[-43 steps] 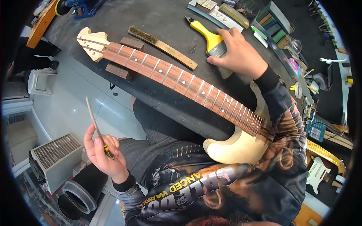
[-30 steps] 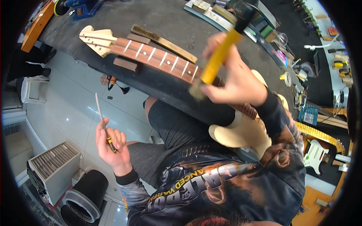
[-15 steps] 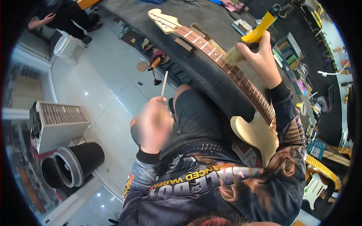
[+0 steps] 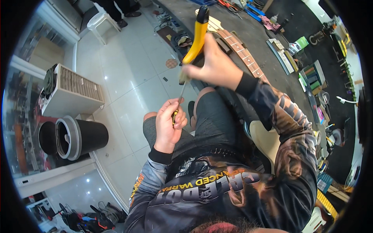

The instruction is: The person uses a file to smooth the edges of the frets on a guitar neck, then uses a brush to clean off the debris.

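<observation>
My right hand [image 4: 220,66] grips a brush [image 4: 197,39] with a yellow handle and black end; its pale bristles point down and are blurred. Below it, my left hand [image 4: 169,126] is closed around the yellow-and-black handle of what looks like a slim file [image 4: 182,92]. The file's thin shaft points up, its upper end at the bristles; whether they touch I cannot tell. Behind my right arm lies a guitar neck [image 4: 245,55] with a dark fretboard, bright frets and a pale headstock. The guitar's cream body [image 4: 265,138] shows by my lap, partly hidden by my sleeve.
The dark workbench [image 4: 258,39] runs along the right, bearing flat blocks [image 4: 281,56], a blue tray [image 4: 254,13] and cables. On the floor at left stand a black bin [image 4: 91,134] and a white louvred cabinet [image 4: 75,91]. Beyond is a white stool [image 4: 101,24] near a person's legs.
The brush in my right hand has moved left, off the fretboard to the file. My left hand has shifted slightly right and down with the file. The view has turned rightward.
</observation>
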### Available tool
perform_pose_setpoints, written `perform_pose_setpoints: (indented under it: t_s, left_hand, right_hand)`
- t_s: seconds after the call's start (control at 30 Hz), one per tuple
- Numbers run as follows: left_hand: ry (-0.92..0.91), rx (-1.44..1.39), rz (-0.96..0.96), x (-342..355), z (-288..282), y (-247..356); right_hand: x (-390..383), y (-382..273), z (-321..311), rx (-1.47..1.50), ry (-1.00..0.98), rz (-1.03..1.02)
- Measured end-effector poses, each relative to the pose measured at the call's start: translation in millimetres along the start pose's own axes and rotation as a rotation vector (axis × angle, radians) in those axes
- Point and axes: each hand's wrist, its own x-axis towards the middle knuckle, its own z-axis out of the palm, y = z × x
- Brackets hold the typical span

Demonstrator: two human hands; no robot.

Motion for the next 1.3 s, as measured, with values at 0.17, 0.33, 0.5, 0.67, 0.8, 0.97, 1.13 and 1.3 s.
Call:
perform_pose_setpoints:
  t_s: [0.17,0.33,0.5,0.67,0.8,0.97,1.13,1.3]
  left_hand:
    - [-0.021,-0.001,0.009,-6.8,1.9,-4.5]
    - [-0.050,0.117,0.109,-22.8,9.3,3.3]
    - [-0.011,0.144,0.151,-14.7,9.4,3.3]
    - [-0.035,0.168,0.172,-4.0,17.1,-4.3]
    - [-0.034,0.225,0.182,-6.0,20.2,-10.1]
    - [0.038,0.282,0.239,-17.4,16.4,-12.8]
    - [0.013,0.259,0.248,-26.0,6.6,-13.1]
    - [0.065,0.340,0.251,-32.2,-6.9,-12.3]
  right_hand:
    - [1.7,-10.3,18.3,-0.124,-0.050,-0.248]
    - [31.6,39.2,-106.7,-0.657,0.244,-0.101]
    - [-40.9,113.7,-187.0,-0.934,-0.093,0.457]
    - [-94.0,160.2,-195.4,-0.994,-0.197,0.568]
    - [-65.2,148.9,-159.9,-0.941,-0.092,0.120]
    - [-32.8,150.0,-141.0,-0.569,-0.308,0.462]
    - [-31.4,198.5,-174.2,-0.580,-0.254,0.480]
    - [-22.6,163.0,-176.7,0.095,0.191,0.528]
